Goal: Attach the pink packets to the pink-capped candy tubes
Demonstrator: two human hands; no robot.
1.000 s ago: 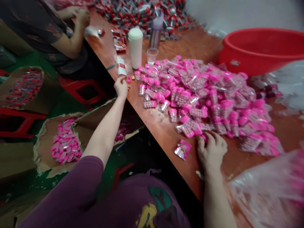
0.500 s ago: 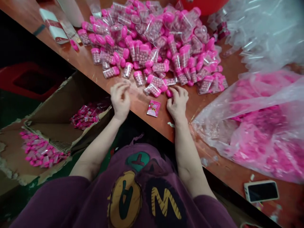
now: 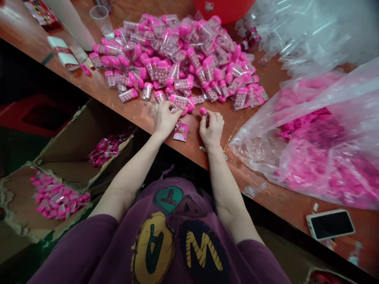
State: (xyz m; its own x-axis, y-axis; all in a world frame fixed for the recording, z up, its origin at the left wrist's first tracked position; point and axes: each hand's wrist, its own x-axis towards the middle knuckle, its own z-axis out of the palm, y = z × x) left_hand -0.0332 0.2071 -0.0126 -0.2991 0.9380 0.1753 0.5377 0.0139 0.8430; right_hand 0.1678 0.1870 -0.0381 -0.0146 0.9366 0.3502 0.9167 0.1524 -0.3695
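My left hand point(image 3: 166, 119) is closed, its thumb and fingertips pinching a small clear candy bottle point(image 3: 185, 111) with a pink cap at the front of the pile. My right hand point(image 3: 211, 128) curls round another candy bottle, whose pink cap point(image 3: 203, 111) sticks out past the fingertips; its body is mostly hidden by the fingers. Flat on the table between the two hands lies a pink printed packet point(image 3: 181, 131). A large heap of pink-capped bottles point(image 3: 162, 71) filled with small pink balls spreads just beyond my hands.
A clear bag of pink pieces point(image 3: 319, 150) stands to the right, clear plastic containers point(image 3: 314, 35) behind it. A phone point(image 3: 330, 225) lies at the lower right. Below the table's left edge, a torn cardboard box point(image 3: 65, 161) holds pink items. A plastic cup point(image 3: 102, 19) stands at the back.
My left hand has moved right to the front of the pile and closed on a bottle. My right hand has drawn a bottle slightly towards me, away from the heap. The view has shifted.
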